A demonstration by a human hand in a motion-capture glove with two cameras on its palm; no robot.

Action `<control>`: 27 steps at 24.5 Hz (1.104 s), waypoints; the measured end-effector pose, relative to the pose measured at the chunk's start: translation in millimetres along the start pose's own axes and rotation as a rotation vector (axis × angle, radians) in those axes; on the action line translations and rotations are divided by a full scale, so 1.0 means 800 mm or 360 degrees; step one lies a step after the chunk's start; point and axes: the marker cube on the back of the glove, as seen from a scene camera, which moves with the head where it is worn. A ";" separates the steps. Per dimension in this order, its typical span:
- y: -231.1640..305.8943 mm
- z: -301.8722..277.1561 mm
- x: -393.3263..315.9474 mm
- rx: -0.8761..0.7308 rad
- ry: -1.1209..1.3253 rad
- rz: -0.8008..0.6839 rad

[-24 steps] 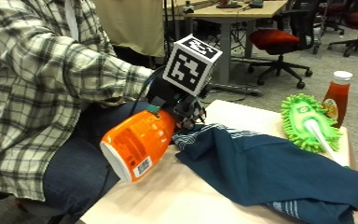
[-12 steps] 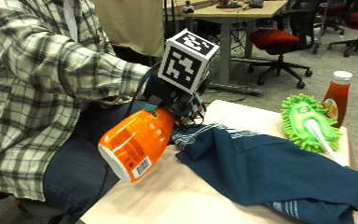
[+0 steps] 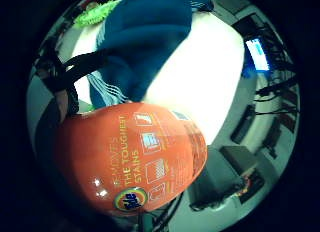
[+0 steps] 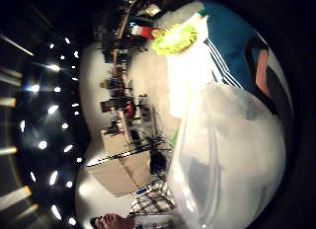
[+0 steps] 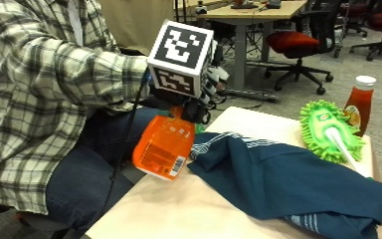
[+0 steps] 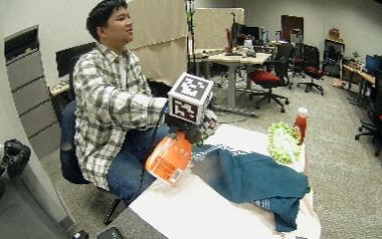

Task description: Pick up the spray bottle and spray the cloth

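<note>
A gloved right hand [image 5: 201,97] grasps the orange plastic spray bottle [image 5: 163,149] by its neck at the desk's [image 5: 178,209] near edge, body hanging downward, just beside the rumpled dark-blue cloth [image 5: 290,184].

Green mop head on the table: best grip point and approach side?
Take the green mop head by the pale strip along its middle, coming from above. It lies flat on the table with its fringe spread, so the sides give only soft tufts. The ketchup bottle stands close on its far side and the teal cloth lies near its front edge.
</note>
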 end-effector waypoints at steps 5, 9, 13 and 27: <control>0.000 -0.026 -0.022 0.0160 -0.0505 -0.0203; 0.007 -0.031 -0.049 0.0257 -0.0798 -0.0408; 0.003 -0.021 -0.078 0.0317 -0.1063 -0.0587; -0.130 0.058 -0.120 0.0372 -0.1116 -0.0683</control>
